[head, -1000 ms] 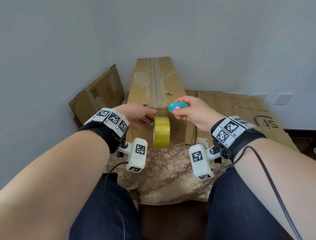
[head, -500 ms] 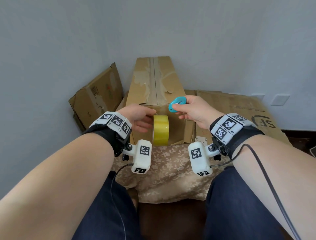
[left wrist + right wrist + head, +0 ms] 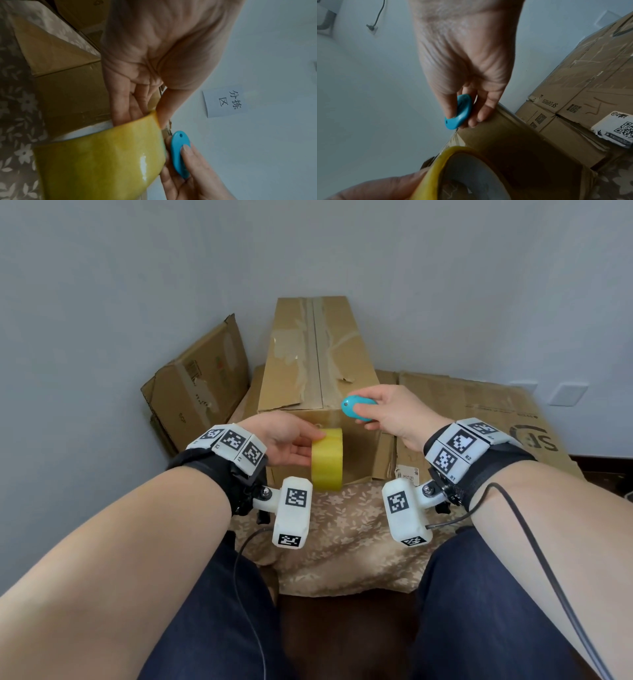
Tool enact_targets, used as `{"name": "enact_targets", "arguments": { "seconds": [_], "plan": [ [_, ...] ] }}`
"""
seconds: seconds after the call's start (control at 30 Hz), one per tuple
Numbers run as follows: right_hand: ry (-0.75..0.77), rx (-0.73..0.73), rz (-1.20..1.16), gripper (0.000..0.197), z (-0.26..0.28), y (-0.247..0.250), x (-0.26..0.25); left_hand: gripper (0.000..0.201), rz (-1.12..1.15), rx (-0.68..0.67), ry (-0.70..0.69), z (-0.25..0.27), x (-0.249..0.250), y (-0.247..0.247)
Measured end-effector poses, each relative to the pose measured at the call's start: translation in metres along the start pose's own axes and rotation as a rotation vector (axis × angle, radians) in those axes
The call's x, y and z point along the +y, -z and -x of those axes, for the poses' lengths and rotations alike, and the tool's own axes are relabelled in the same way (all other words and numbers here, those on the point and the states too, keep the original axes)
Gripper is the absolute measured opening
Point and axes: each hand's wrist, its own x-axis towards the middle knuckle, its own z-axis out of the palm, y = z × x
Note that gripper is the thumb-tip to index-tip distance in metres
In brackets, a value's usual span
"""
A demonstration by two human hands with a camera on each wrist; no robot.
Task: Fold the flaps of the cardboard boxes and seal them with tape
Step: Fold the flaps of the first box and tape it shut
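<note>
A long cardboard box (image 3: 318,361) lies ahead of me, its top flaps closed with a strip of clear tape down the seam. My left hand (image 3: 291,441) holds a yellow tape roll (image 3: 327,460) upright in front of the box's near end, fingers reaching into the core and thumb on the rim (image 3: 161,115). My right hand (image 3: 383,410) pinches a small blue oval cutter (image 3: 358,408) at the box's near top edge. In the right wrist view the cutter (image 3: 458,115) sits just above that edge, with the tape roll (image 3: 436,169) below it.
Flattened cardboard boxes (image 3: 198,385) lean on the left wall, and more cardboard (image 3: 479,412) lies at the right. A floral cloth (image 3: 342,535) covers the surface in front of my knees. A paper note (image 3: 224,102) hangs on the wall.
My right hand has turned the blue cutter and brought it to the box's near top edge. The left hand and tape roll have stayed in front of the box end.
</note>
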Motion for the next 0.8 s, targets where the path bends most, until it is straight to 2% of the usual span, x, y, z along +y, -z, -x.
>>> {"name": "enact_targets", "arguments": {
  "seconds": [0.33, 0.53, 0.6, 0.67, 0.8],
  "plan": [
    [0.019, -0.005, 0.054, 0.031, -0.004, -0.002, 0.005, 0.006, 0.028, 0.082, 0.093, -0.019, -0.017, -0.01],
    [0.031, -0.01, 0.035, 0.019, -0.003, -0.002, 0.001, 0.015, 0.046, 0.079, 0.044, -0.03, -0.02, -0.011],
    [0.086, 0.013, -0.001, 0.023, -0.005, -0.002, -0.005, 0.019, 0.043, 0.055, 0.033, -0.032, -0.019, -0.01],
    [0.177, 0.065, 0.106, 0.026, -0.008, -0.003, -0.01, 0.022, 0.049, 0.026, 0.033, -0.034, -0.02, -0.008],
    [0.374, 0.108, 0.525, 0.018, -0.018, -0.012, -0.013, 0.017, 0.095, 0.004, 0.026, -0.038, -0.024, -0.005]
  ]
}}
